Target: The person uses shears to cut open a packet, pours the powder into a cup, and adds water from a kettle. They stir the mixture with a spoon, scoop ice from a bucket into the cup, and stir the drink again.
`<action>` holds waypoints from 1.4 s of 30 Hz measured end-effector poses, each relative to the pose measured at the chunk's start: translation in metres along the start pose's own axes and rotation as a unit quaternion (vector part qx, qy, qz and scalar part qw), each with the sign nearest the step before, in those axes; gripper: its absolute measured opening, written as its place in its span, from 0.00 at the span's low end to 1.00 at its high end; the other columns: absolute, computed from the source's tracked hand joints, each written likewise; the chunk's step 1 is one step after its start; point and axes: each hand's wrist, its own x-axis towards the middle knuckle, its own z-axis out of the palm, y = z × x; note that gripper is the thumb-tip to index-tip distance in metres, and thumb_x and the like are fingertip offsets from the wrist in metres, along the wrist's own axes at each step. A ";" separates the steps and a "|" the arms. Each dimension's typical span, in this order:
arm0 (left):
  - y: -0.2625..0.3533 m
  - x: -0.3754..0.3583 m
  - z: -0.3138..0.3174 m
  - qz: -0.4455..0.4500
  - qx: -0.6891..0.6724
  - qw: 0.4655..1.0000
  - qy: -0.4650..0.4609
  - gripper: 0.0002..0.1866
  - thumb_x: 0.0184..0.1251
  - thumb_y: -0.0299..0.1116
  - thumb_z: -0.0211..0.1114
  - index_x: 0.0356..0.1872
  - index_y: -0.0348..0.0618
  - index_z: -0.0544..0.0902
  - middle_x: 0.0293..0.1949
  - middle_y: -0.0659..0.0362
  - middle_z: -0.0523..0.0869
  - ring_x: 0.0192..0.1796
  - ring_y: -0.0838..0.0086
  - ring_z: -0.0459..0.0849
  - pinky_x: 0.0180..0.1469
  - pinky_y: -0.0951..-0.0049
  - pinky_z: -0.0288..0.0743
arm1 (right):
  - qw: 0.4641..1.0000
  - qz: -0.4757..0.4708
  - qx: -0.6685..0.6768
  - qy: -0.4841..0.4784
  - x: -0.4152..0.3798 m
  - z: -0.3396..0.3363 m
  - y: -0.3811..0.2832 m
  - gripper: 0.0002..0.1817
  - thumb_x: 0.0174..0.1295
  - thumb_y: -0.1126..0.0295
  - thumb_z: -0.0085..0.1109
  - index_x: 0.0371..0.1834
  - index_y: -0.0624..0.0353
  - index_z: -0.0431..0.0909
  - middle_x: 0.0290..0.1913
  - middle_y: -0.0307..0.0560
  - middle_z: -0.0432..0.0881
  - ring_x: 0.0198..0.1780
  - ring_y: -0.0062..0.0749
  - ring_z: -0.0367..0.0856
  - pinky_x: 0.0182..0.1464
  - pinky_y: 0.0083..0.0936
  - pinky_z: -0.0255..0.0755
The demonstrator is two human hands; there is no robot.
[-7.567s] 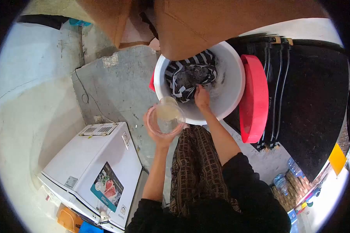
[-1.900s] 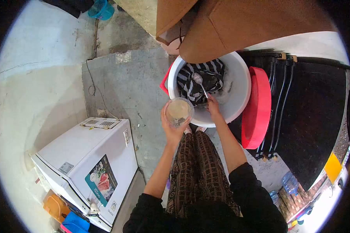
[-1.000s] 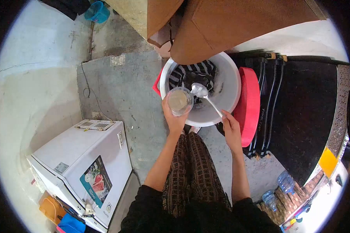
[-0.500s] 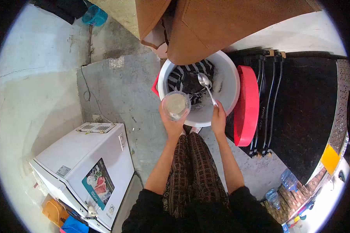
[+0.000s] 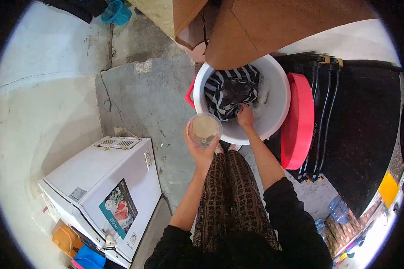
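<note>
My left hand [image 5: 201,150] is wrapped round a clear plastic cup [image 5: 204,128] with pale contents, held beside the tub's near left rim. My right hand [image 5: 245,116] reaches over the near rim into a large white tub [image 5: 276,114], its fingers closed at the edge of a black-and-white striped plastic bag [image 5: 224,101]. The spoon that this hand held is out of sight, apparently down in the bag's folds. The bag lies bunched in the tub, dark in its middle.
A red lid [image 5: 297,121] stands against the tub's right side. Beyond it lies a black panel [image 5: 363,125] with thin black bars. A brown sheet [image 5: 274,29] overhangs the tub's far rim. A white freezer [image 5: 107,193] stands at lower left; a teal basket [image 5: 116,13] sits far left.
My right hand has moved forward and down into the tub, taking the spoon out of view at the bag. The left hand still holds the cup. The whole view has shifted slightly.
</note>
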 end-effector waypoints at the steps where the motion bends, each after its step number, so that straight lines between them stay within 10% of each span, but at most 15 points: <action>1: 0.002 0.000 0.000 -0.003 0.003 1.000 -0.012 0.44 0.36 0.30 0.77 0.58 0.36 0.62 0.56 0.53 0.66 0.59 0.66 0.67 0.62 0.64 0.60 | 1.000 0.000 0.000 -0.002 0.002 0.007 0.001 0.20 0.57 0.68 0.45 0.53 0.57 0.72 0.45 0.58 0.78 0.46 0.52 0.77 0.48 0.42 0.70; 9: 0.002 0.002 0.000 -0.017 0.002 0.999 -0.045 0.43 0.36 0.29 0.77 0.58 0.37 0.63 0.55 0.53 0.67 0.59 0.65 0.68 0.61 0.65 0.60 | 0.944 0.151 0.292 -0.010 0.022 0.058 0.042 0.17 0.57 0.68 0.45 0.48 0.56 0.77 0.47 0.57 0.78 0.50 0.48 0.76 0.52 0.33 0.67; 18: 0.006 0.007 0.004 -0.004 0.052 0.995 -0.080 0.48 0.39 0.25 0.75 0.63 0.39 0.54 0.61 0.53 0.62 0.64 0.66 0.62 0.66 0.64 0.55 | 0.945 0.009 0.327 0.018 -0.040 -0.046 0.012 0.17 0.61 0.67 0.45 0.51 0.59 0.74 0.44 0.54 0.80 0.49 0.42 0.76 0.52 0.29 0.66; 42: 0.019 0.002 0.009 -0.005 0.046 0.997 -0.054 0.45 0.36 0.25 0.75 0.60 0.38 0.60 0.57 0.53 0.64 0.60 0.66 0.66 0.63 0.65 0.59 | 0.994 -0.037 0.013 0.101 0.034 -0.023 -0.050 0.17 0.60 0.68 0.43 0.52 0.61 0.69 0.32 0.63 0.80 0.36 0.58 0.79 0.40 0.47 0.71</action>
